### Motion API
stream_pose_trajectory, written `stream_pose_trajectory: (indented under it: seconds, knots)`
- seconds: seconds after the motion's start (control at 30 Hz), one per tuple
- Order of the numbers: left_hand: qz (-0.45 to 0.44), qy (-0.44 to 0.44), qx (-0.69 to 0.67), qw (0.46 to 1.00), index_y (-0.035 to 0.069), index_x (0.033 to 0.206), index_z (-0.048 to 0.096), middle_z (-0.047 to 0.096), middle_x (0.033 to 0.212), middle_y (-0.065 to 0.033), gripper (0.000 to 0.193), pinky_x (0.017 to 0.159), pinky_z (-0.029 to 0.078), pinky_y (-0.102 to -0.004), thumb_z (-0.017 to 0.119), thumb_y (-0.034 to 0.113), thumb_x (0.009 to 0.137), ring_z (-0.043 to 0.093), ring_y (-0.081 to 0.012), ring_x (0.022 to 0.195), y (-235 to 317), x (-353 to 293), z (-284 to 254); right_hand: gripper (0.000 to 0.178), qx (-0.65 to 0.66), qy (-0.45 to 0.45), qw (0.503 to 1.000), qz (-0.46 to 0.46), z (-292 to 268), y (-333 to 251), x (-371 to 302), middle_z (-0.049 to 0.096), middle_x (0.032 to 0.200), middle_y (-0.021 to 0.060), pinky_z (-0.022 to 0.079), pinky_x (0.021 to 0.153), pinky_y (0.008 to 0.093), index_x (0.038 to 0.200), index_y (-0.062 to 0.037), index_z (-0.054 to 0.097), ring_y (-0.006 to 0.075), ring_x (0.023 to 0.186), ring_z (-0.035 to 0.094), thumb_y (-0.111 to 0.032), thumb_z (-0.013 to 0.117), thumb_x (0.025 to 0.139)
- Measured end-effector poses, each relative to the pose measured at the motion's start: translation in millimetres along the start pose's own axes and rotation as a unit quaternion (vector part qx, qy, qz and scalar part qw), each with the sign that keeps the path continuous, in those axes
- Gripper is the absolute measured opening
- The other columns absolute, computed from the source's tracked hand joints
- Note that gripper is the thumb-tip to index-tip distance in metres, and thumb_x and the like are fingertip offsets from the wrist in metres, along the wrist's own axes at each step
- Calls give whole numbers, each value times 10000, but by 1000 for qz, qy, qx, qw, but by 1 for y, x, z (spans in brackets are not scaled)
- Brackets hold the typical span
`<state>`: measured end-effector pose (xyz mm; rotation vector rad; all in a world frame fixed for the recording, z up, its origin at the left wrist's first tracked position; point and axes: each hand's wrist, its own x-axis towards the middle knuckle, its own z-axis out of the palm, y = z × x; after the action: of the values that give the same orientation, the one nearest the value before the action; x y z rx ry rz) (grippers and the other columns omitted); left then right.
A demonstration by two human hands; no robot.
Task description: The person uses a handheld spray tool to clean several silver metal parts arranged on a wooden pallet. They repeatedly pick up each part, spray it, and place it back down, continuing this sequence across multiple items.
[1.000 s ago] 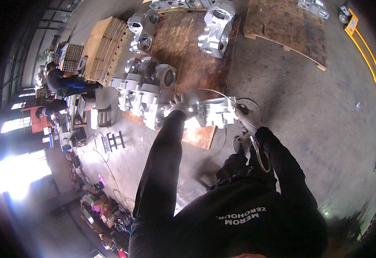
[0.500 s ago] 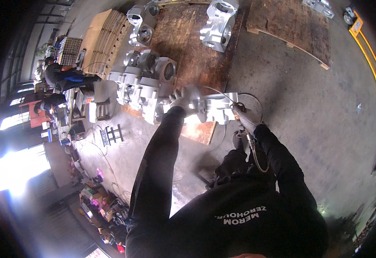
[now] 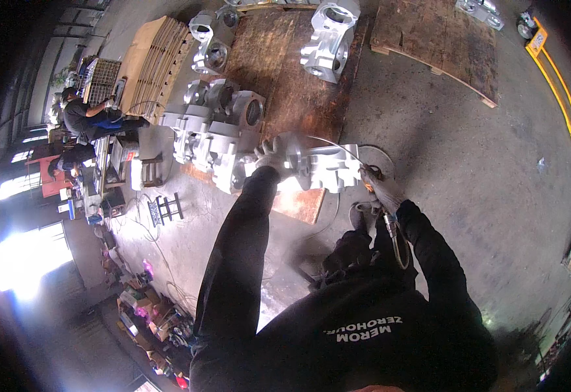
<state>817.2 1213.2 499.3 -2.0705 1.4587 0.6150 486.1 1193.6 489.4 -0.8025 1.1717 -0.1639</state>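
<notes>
My left hand (image 3: 271, 157), in a pale glove, rests with fingers spread against a silver metal casting (image 3: 331, 164) lying on a wooden board. Glare washes out part of the casting. At its right end, my gloved right hand (image 3: 385, 188) is closed around a hand-held air tool (image 3: 368, 175) with an orange part. The tool's front is too small to make out. An air hose (image 3: 401, 251) with a metal fitting hangs below that hand. Several more silver castings (image 3: 217, 130) stand crowded together just left of my left hand.
Another casting (image 3: 328, 49) stands on the brown wooden board (image 3: 298, 85) ahead. A wooden pallet (image 3: 439, 42) lies far right, with a yellow metal frame (image 3: 556, 85) beyond. Cardboard sheets (image 3: 151, 62) are stacked at far left, near a co-worker (image 3: 86, 114). A small black rack (image 3: 166, 209) stands on the floor.
My right hand has shifted slightly right and down with the air tool, and its hose has swung along. My left hand stays at the casting.
</notes>
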Motion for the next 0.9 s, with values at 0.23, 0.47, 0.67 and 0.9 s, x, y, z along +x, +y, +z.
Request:
stream_pose_trajectory:
  seconds: [0.23, 0.47, 0.67, 0.9]
  knots:
    - [6, 27, -41, 999, 70, 1545, 52, 153, 1565, -282, 1246, 1146, 142, -642, 728, 639, 667, 124, -524, 1432, 8, -3, -8, 567, -22, -22, 993, -112, 9, 13, 31, 514, 658, 15, 450, 493, 307, 825, -79, 596, 122, 556, 519, -638, 542, 909]
    - [60, 4, 77, 995, 55, 1550, 54, 86, 1608, -196, 1265, 1145, 97, -655, 651, 744, 673, 79, -498, 1448, -12, 20, 17, 541, -43, -22, 999, 20, 5, -2, 33, 534, 721, 17, 394, 422, 268, 793, -122, 589, 92, 507, 473, -655, 566, 884]
    - [6, -10, 24, 1000, 143, 1561, 26, 73, 1601, -204, 1335, 1153, 173, -624, 772, 696, 602, 109, -508, 1439, -16, 23, 25, 510, 42, -45, 996, 60, -26, 25, 14, 496, 627, -17, 396, 445, 266, 832, -68, 582, 86, 515, 471, -572, 607, 904]
    - [-13, -37, 20, 999, 136, 1553, -59, 56, 1579, -299, 1376, 1102, 215, -685, 774, 689, 608, 104, -574, 1415, -26, 33, 37, 493, -22, 68, 995, 66, -18, 69, 10, 495, 576, -38, 353, 426, 267, 714, -134, 505, 74, 484, 478, -572, 552, 934]
